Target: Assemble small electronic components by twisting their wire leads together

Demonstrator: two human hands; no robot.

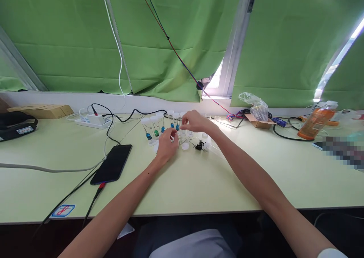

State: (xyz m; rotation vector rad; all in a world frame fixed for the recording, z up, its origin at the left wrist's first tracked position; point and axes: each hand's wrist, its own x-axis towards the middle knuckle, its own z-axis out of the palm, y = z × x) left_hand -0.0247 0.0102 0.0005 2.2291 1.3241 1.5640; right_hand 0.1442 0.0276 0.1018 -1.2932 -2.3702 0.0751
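Note:
My left hand [168,142] is closed above the table, its thumb and fingers curled together around something too small to make out. My right hand [195,121] reaches in from the other side, fingers pinched and pointing down, close to the left fingertips; what they hold, if anything, is hidden. Behind and left of the hands stand several small clear tubes with white caps, holding blue pieces [148,136] and a green piece [156,132] with thin stems. Below the right hand are a white round cap [185,146] and a cluster of small black pieces [199,146].
A black phone [112,165] with a cable lies to the left, near a white power strip [95,120]. At the right are a small cardboard box [259,122] with a plastic bag [254,104] and an orange drink bottle [317,121]. Cables run along the back.

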